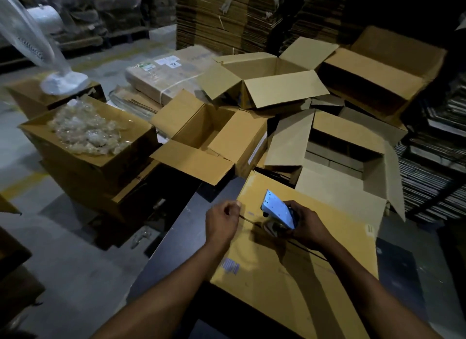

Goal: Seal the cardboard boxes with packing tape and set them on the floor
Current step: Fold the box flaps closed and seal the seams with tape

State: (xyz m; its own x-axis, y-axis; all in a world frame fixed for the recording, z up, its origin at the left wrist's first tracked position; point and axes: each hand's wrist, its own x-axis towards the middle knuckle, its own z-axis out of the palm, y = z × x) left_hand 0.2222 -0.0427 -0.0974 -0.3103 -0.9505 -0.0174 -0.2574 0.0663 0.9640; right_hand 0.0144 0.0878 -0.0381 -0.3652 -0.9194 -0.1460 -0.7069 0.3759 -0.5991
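Note:
A closed cardboard box (290, 268) lies on a dark table (176, 237) in front of me, its flaps meeting along a centre seam. My right hand (306, 225) grips a tape dispenser (277, 211) with a pale metal plate, held just above the box's far-left part. My left hand (223, 220) pinches the tape end near the box's left edge. A thin strip of tape runs between my two hands.
Several open cardboard boxes (262, 79) are piled beyond the table. A box of crumpled clear plastic (88, 132) stands at the left. A white fan (63, 82) sits on a box further back. Stacks of flat cardboard (227, 18) line the rear. Grey floor (75, 275) lies to the left.

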